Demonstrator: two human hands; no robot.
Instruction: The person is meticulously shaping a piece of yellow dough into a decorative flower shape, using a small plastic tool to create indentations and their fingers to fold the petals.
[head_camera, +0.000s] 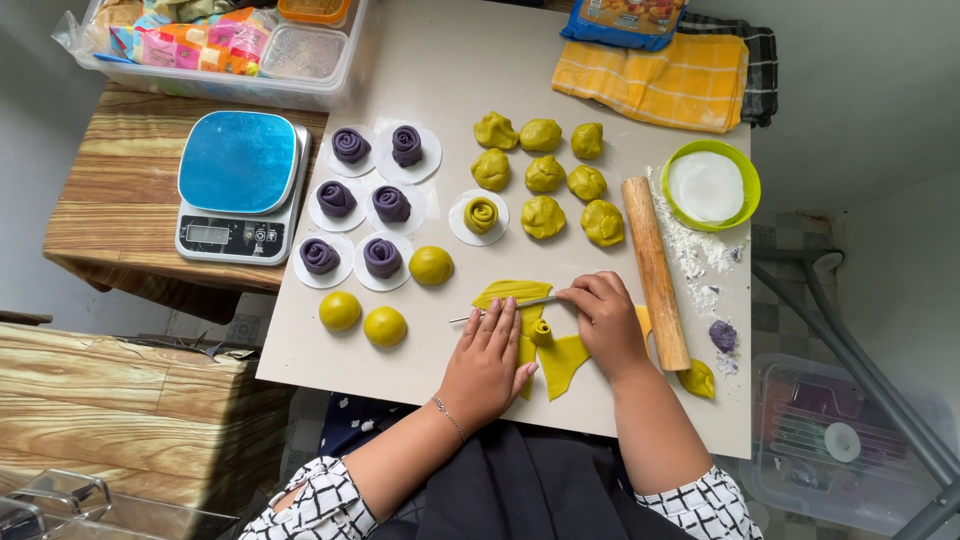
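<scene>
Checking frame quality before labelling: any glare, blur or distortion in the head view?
Head view: soft even daylight, faint shadows under both hands; mild sheen on the blue scale top; left hand, right hand and green dough sharp; slight wide-angle bowing at the edges.

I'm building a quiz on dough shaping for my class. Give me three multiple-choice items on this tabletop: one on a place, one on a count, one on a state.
1. Where is the rolling pin?
A. Right of the hands
B. On the scale
C. In the green bowl

2. How many purple dough roses sit on paper rounds?
A. Four
B. Six
C. Nine

3. What is the right hand doing?
A. Resting empty
B. Lifting the bowl
C. Holding a thin stick

Answers:
1. A: it lies beside the right hand, below the green bowl.
2. B: two columns of three.
3. C: fingers pinch it over the yellow-green dough sheet, while the left hand lies flat.
</scene>
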